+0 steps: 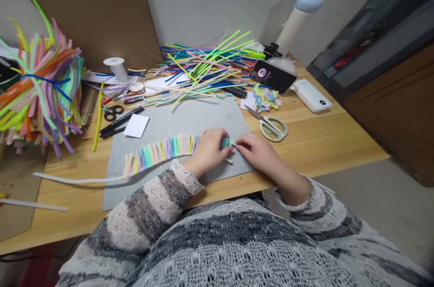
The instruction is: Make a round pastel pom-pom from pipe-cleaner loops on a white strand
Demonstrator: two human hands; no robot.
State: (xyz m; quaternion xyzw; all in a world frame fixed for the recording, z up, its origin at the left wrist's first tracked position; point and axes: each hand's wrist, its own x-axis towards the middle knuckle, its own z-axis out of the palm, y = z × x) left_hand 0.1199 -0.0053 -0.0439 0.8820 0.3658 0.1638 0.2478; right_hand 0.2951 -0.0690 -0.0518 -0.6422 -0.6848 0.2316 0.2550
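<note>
A strip of short pastel pipe-cleaner pieces [159, 151] lies across the grey cutting mat [190, 119], strung on a white stem that trails off to the left. My left hand [208, 151] is closed over the strip's right end. My right hand [257, 151] pinches the same end from the other side, where a teal piece [226, 143] and a white stem tip show between the two hands.
Green-handled scissors [271, 126], a phone [273, 75], a white power bank [311, 95] and small pastel scraps [266, 98] sit right of the mat. Loose pipe cleaners [200, 72] pile at the back; a big bundle [40, 83] stands far left. Black scissors [113, 112], pens, a white card [136, 125] and a spool [117, 68] lie left.
</note>
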